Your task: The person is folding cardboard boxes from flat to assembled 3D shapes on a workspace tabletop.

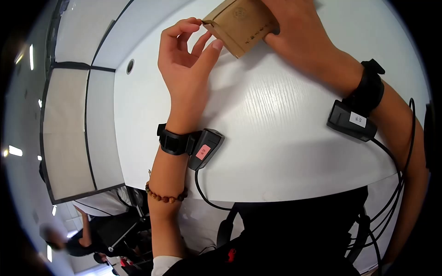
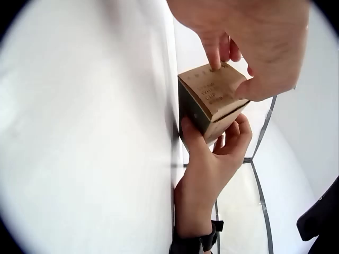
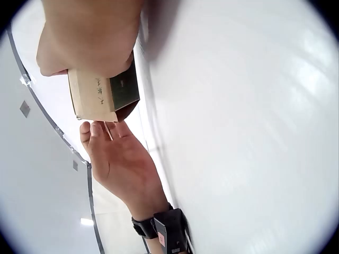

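A small brown cardboard box [image 1: 246, 25] with printed lettering and a round emblem is held tilted above the white table, at the top of the head view. My right hand [image 1: 304, 43] grips it from the right, thumb along the printed face. On the other side, my left hand [image 1: 186, 69] has its fingertips at the box's end, palm apart from it. In the left wrist view, a left fingertip and thumb touch the printed end flap [image 2: 212, 92], which has a narrow gap along one edge. One side of the box is dark green [image 3: 124, 87].
The white tabletop [image 1: 276, 124] has a cable hole [image 1: 130, 66] at its left. Pale partition panels [image 1: 69, 115] stand beyond that edge. Black cables [image 1: 391, 193] run from both wrist cameras. Another person [image 1: 87, 234] is in the background, lower left.
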